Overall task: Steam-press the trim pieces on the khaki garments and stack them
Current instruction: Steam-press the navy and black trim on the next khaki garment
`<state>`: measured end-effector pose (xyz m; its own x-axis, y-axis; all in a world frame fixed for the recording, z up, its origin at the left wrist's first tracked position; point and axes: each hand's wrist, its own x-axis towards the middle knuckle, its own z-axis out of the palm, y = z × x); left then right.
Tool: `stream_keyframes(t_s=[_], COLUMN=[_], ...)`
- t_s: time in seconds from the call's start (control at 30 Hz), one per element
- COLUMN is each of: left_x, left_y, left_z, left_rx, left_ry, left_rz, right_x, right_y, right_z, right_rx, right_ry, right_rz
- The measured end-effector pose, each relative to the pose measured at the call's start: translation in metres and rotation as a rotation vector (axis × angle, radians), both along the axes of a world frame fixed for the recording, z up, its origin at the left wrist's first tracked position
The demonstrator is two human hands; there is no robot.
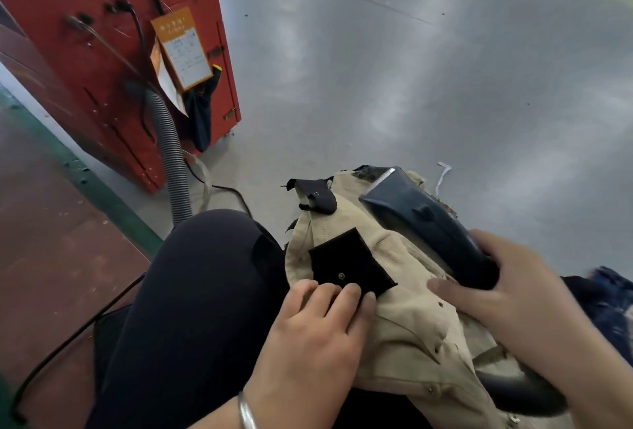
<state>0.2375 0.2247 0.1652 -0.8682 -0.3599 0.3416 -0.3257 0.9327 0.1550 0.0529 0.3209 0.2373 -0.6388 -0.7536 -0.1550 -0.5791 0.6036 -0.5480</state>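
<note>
A khaki garment [411, 322] lies across my lap. On it sits a square black trim piece [346, 262] with a metal snap. My left hand [318, 322] lies on the garment, its fingertips pressing the near edge of the black square. My right hand [520, 288] grips the handle of a dark blue steam iron [421, 216], which rests tilted on the khaki cloth beyond the trim. Another black trim tab [318, 197] hangs at the garment's far edge.
A red machine cabinet [102, 51] with a tag [183, 48] and a grey corrugated hose [171, 154] stands at the left. Black cables [61, 346] run over the floor. Grey floor [411, 69] spreads ahead. Blue fabric [609, 298] lies at the right.
</note>
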Motion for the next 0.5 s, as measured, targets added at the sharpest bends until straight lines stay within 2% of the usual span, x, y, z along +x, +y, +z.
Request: stream_keyframes(t_s=[0.33, 0.5], left_x=[0.002, 0.001], left_y=[0.025, 0.024], left_z=[-0.011, -0.013], left_rx=[-0.079, -0.091], left_ry=[-0.044, -0.027], left_rz=[0.073, 0.051], right_x=[0.011, 0.014], right_y=[0.028, 0.028], right_z=[0.030, 0.035], right_rx=[0.094, 0.266], right_ry=[0.014, 0.113], right_rz=[-0.017, 0.080])
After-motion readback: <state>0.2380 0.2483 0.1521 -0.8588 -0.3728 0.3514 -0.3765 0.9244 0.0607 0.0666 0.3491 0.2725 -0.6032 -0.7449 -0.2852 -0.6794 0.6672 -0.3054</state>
